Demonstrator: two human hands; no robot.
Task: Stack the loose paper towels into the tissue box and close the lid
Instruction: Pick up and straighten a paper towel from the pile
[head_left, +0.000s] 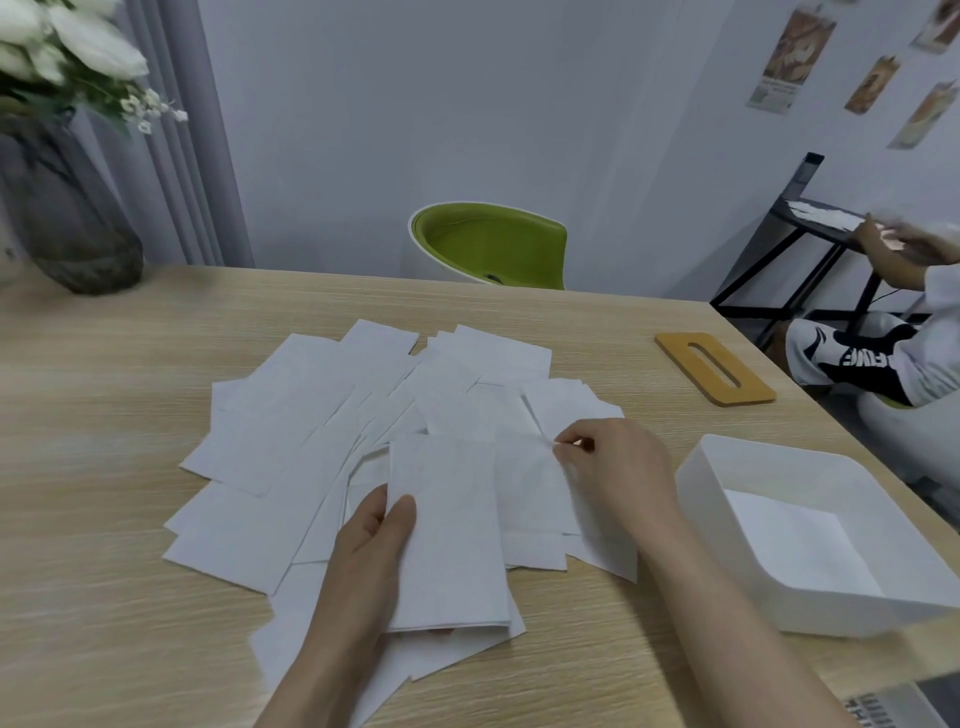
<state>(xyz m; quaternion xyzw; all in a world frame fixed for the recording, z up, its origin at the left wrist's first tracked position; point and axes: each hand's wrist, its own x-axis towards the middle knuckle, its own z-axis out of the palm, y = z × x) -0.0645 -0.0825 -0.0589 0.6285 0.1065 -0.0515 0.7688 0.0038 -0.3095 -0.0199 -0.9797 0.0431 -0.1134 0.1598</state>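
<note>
Dozens of loose paper towels (332, 441) lie left of the open white tissue box (810, 540). Beside it, the left hand (371, 561) grips a gathered stack (447, 530) while the right hand (613, 467) pinches a sheet; the wooden lid (714, 368) lies beyond the box.

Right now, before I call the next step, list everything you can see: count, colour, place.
paper towels: many, white, scattered across the table centre
held stack: one, white, in the left hand
tissue box: one, white, open, table right; towels inside
lid: one, wooden, slotted, far right of the table
table: one, light wood
vase: one, dark glass, white flowers, far left
chair: one, green, behind the table
second person: one, seated right
left hand: grips the stack
right hand: pinches a loose towel
</note>
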